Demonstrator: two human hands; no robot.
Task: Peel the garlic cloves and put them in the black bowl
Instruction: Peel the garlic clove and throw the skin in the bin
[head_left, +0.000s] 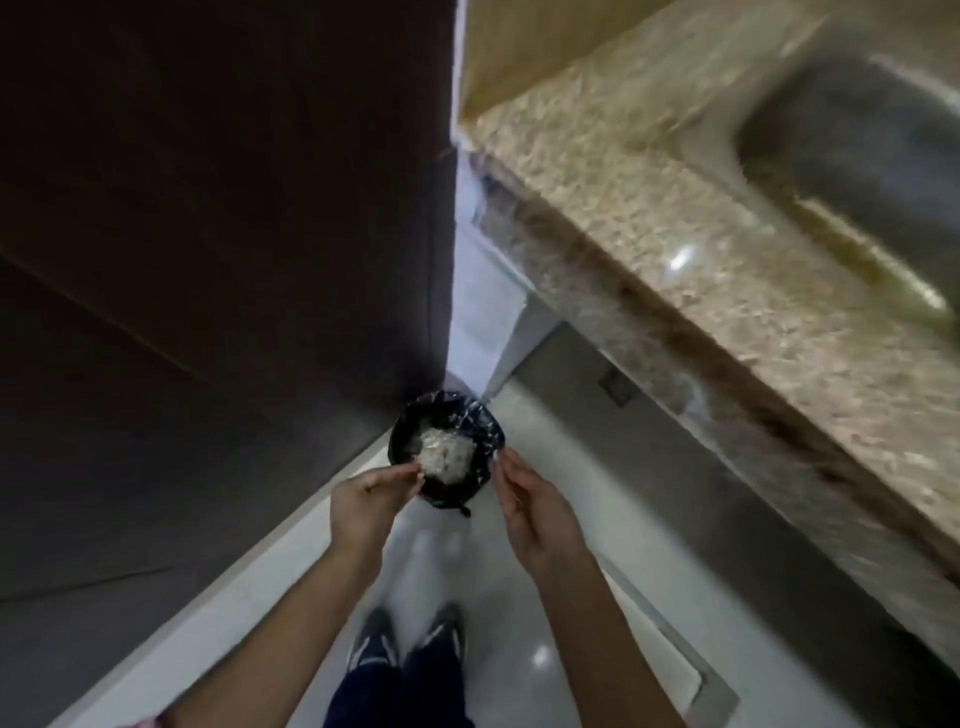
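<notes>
Black-bagged round floor bin holds a pale heap of papery skins, left hand bunched above it, grip unclear, right hand loose and empty, so peeling looks done, though garlic cloves and black bowl are out of shot.

A round bin lined with a black plastic bag stands on the glossy pale tiled floor at the centre of the frame, in the corner where a tall dark brown cabinet filling the left half meets a speckled beige stone worktop running down the right side. A heap of pale papery peelings lies inside the bin. A grey metal sink is sunk into the worktop at upper right. The left grip is at the bin's left rim, the right grip at its right rim. A pair of dark shoes stands below, at bottom centre.
</notes>
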